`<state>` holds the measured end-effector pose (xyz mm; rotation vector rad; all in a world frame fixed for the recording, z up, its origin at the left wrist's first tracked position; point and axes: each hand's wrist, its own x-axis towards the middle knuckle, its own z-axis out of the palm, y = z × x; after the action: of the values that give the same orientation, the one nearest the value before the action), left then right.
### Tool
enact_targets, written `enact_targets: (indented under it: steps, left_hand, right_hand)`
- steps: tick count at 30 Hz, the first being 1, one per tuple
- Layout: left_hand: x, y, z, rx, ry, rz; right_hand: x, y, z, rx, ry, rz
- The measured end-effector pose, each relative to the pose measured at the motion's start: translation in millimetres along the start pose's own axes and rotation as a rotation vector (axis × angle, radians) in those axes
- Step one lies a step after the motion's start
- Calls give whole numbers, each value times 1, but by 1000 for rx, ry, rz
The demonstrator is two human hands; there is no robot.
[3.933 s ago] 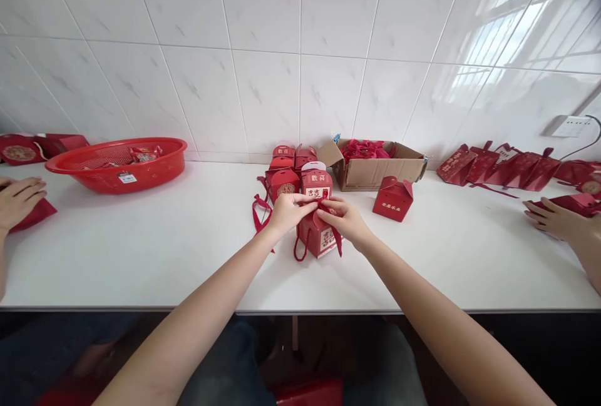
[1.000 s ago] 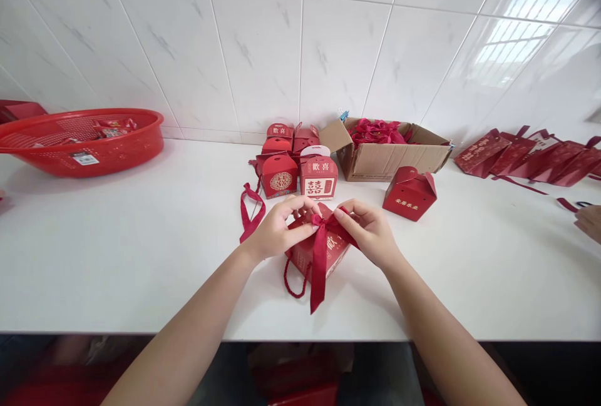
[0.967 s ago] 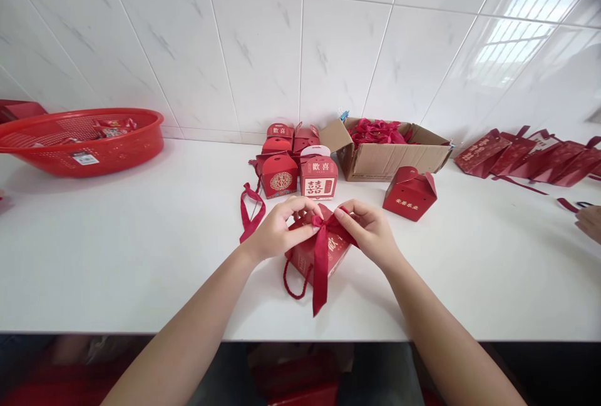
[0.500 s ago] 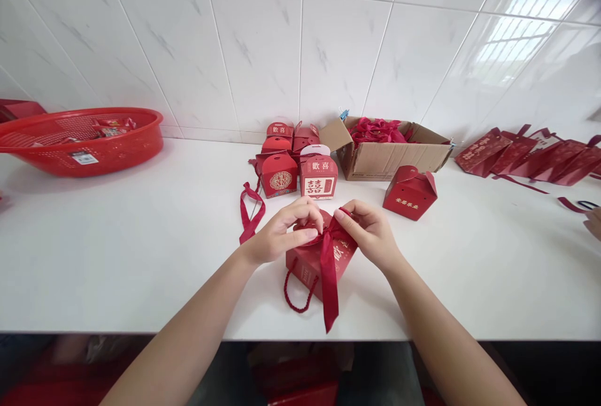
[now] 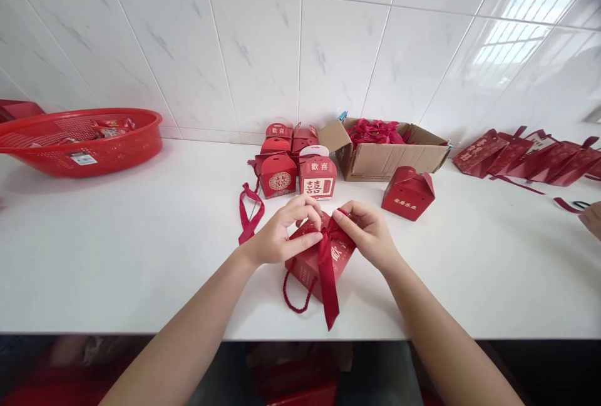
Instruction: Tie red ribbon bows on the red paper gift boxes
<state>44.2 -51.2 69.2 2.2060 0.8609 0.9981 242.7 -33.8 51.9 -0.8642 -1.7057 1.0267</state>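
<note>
A red gift box with gold characters lies tilted near the table's front edge, a twisted cord handle hanging from its side. Dark red satin ribbon is tied at its top, one tail draped down the front. My left hand pinches the ribbon just left of the knot, thumb and forefinger closed. On the other side, my right hand holds a ribbon loop between thumb and fingers. The far side of the box is hidden by my hands.
Several small red boxes stand behind, beside a loose ribbon. A cardboard box holds red ribbons. One more red box stands to the right. Far left is a red basket; far right are several red boxes and another person's hand.
Both hands keep their grip on the ribbon and have hardly moved. The ribbon's hanging tail has shifted slightly. At the far right, the other person's hand has moved a little.
</note>
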Motion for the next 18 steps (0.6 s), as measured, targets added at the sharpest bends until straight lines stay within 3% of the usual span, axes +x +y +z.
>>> enact_targets:
  steps: [18]
  left_hand:
    - [-3, 1, 4, -95, -35, -25]
  right_hand:
    - [-2, 5, 6, -57, 21, -64]
